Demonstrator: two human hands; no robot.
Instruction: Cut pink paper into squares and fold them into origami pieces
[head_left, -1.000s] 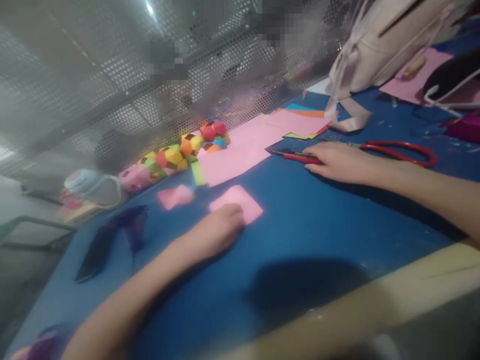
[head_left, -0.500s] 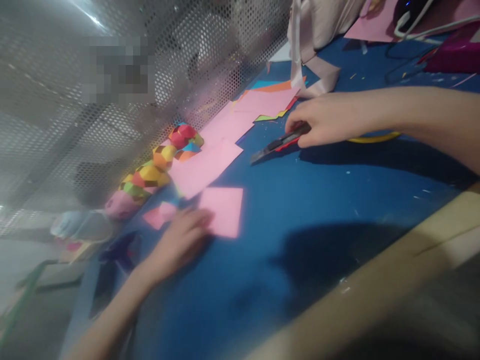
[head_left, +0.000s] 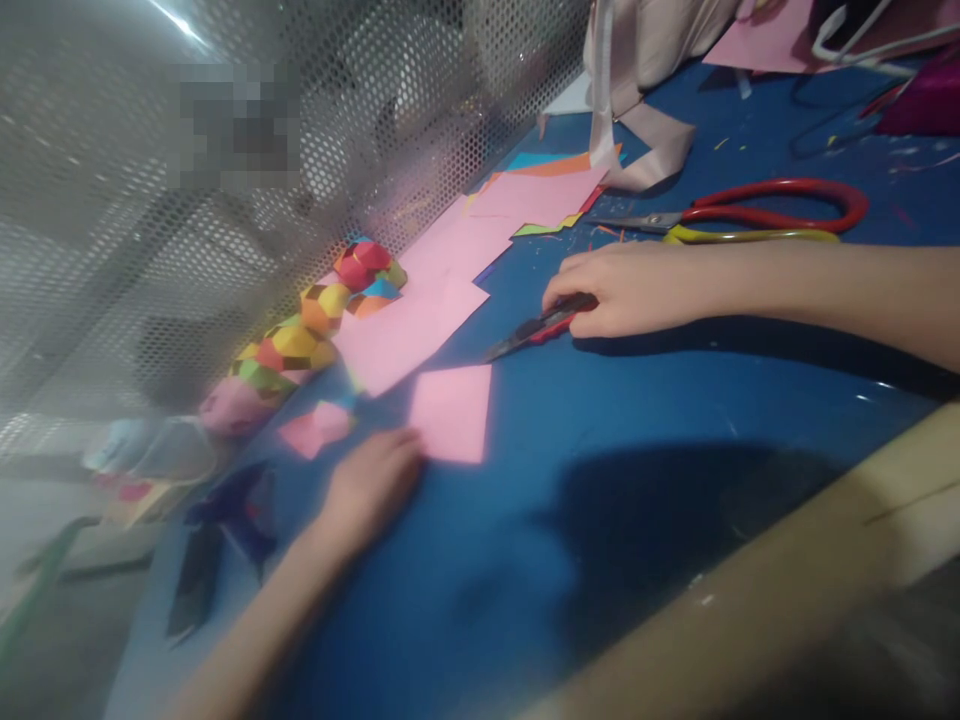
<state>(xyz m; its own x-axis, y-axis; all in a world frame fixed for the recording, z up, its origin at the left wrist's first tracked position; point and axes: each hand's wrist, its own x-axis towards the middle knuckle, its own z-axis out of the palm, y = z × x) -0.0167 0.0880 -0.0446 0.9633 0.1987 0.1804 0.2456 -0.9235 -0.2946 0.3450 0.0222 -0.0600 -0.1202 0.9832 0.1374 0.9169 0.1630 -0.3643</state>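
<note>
In my right hand [head_left: 619,285] is a utility knife [head_left: 536,330] with a black and red body, its fingers wrapped around it and its tip pointing left and down toward a small square of pink paper [head_left: 454,412]. This square lies flat on the blue table [head_left: 450,560]. At its left edge my left hand [head_left: 375,475] rests with closed fingers on the paper; motion blur softens the fingertips. Left of them lies a small folded pink paper piece [head_left: 316,428]. Just above my right forearm sit large scissors [head_left: 772,210] with red and yellow handles.
Pink sheets [head_left: 420,325] overlap coloured paper along a perforated metal panel [head_left: 330,110]. Beside them stands a multicoloured folded-paper model [head_left: 296,345]. A dark blue glue gun [head_left: 240,510] sits at the left edge. Pale ribbon [head_left: 652,145] lies at the back. Wooden edging [head_left: 750,570] borders the front.
My right hand has moved down and left with the knife, away from the scissors, which now show fully. My left hand has slid slightly down at the pink square's edge.
</note>
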